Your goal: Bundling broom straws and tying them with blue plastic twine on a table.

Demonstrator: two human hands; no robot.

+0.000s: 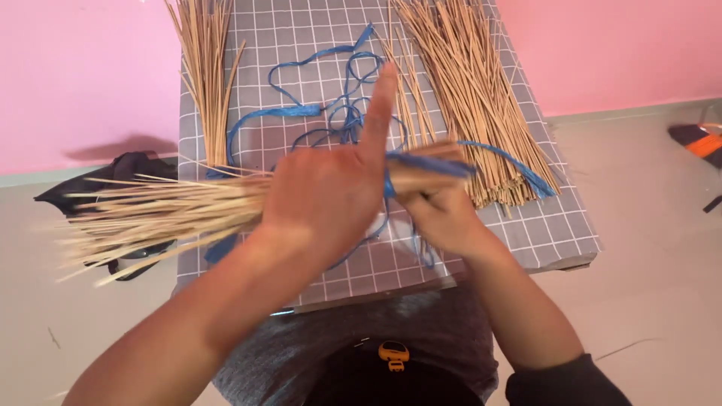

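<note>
Stick bundle (158, 214) gripped in left hand (331, 188), right hand (440, 210) fingers on blue cord (429, 162)

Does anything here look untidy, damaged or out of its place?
Nothing looks damaged. The blue string lies in loose tangled loops on the grey checked cloth. The bundle of sticks, held by the left hand, fans out unevenly at its far end. The right hand holds the wrapped end.

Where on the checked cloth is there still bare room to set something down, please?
The checked cloth is bare along its near right corner, below the right stick pile, and in a strip at the top between the left stick pile and the blue cord. The middle is crowded: cord loops, the left hand, the right hand and the held bundle.
</note>
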